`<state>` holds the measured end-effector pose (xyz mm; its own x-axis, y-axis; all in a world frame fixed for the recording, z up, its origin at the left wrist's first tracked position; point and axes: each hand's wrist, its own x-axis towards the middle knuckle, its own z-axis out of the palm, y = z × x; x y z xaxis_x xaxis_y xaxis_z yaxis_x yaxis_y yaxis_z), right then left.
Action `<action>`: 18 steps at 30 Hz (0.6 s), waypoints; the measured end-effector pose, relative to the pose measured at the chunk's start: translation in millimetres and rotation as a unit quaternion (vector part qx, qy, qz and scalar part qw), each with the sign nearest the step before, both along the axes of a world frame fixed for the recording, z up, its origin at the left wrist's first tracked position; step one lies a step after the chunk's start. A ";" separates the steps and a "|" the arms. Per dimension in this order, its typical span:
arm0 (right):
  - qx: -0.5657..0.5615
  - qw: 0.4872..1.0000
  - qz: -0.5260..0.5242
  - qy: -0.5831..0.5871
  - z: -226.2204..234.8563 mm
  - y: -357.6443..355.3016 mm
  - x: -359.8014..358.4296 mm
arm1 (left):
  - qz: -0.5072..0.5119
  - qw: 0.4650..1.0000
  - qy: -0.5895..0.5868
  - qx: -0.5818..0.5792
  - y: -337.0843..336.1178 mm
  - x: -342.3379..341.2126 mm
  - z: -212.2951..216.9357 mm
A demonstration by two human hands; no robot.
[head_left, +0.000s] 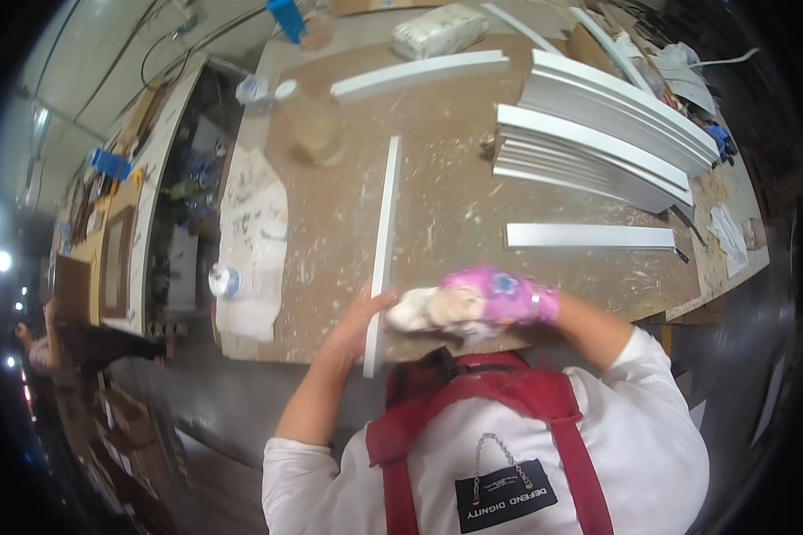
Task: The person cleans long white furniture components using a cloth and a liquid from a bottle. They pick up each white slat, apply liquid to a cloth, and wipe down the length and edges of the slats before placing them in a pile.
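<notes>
A long, narrow white strip (385, 214) lies lengthwise on the brown table, its near end jutting past the front edge. My bare left hand (363, 314) is closed around the strip near that end, thumb on top. Just to its right is my right hand (500, 299), in a pink floral glove and smeared by motion. It grips a bunched cream-white cloth (417, 310) close against the strip's right side. The gloved fingers are partly hidden by the cloth's folds.
Stacked white profiled strips (598, 147) fill the table's right side, with a single strip (589, 236) nearer me. Another strip (419, 73) lies across the far side by a white wrapped bundle (439, 32). At left are a stained white sheet (252, 241) and a bottle (224, 281). A person (89, 343) stands far left.
</notes>
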<state>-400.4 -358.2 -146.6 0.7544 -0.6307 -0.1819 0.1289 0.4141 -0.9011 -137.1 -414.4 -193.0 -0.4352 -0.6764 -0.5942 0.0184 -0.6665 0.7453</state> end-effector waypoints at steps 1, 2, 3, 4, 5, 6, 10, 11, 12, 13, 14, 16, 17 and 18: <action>-0.170 0.974 -0.118 0.098 5.7 12.1 -15.5 | -0.075 0.994 0.063 0.044 -15.3 15.6 -17.3; -0.138 0.946 -0.104 0.276 28.4 24.9 -41.0 | -0.073 0.997 0.009 0.032 -21.2 2.5 -2.6; -0.199 0.906 -0.152 0.342 15.4 43.2 -58.6 | -0.072 0.996 -0.044 0.016 -26.4 -12.3 15.8; -0.257 0.857 -0.192 0.404 0.7 63.2 -68.5 | -0.107 0.991 -0.075 -0.041 -39.1 -21.5 15.1; -0.253 0.858 -0.170 0.413 2.7 75.6 -77.3 | -0.137 0.980 -0.107 -0.097 -56.6 -30.2 12.7; -0.289 0.835 -0.186 0.430 -19.8 94.0 -84.0 | -0.168 0.964 -0.136 -0.152 -76.8 -43.6 10.8; -0.329 0.812 -0.242 0.418 -12.9 106.6 -68.2 | -0.235 0.840 -0.263 -0.412 -165.9 -115.5 24.1; -0.328 0.815 -0.267 0.397 8.8 96.9 -56.8 | -0.234 0.789 -0.269 -0.501 -184.6 -130.0 23.0; -0.300 0.816 -0.277 0.409 -18.5 108.6 -59.4 | -0.233 0.728 -0.266 -0.588 -202.8 -147.1 25.2; -0.268 0.816 -0.291 0.423 -35.5 114.7 -61.0 | -0.251 0.707 -0.288 -0.595 -218.1 -166.8 30.2; -0.267 0.802 -0.294 0.446 -35.9 113.4 -60.8 | -0.271 0.687 -0.309 -0.599 -230.6 -186.1 32.5; -0.237 0.813 -0.338 0.411 -56.3 117.0 -64.6 | -0.281 0.678 -0.350 -0.583 -261.6 -213.6 32.7; -0.219 0.818 -0.358 0.394 -62.8 119.6 -65.1 | -0.272 0.690 -0.369 -0.560 -281.9 -220.5 25.3; -0.179 0.827 -0.383 0.371 -62.9 122.1 -63.7 | -0.263 0.701 -0.389 -0.537 -300.5 -222.7 17.6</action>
<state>-464.1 -236.1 -209.5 -0.1260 -0.9855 -0.1139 -0.4133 0.1566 -0.8970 -359.8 -715.0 -175.4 -0.6190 -0.7829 -0.0620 -0.7097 0.5238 0.4711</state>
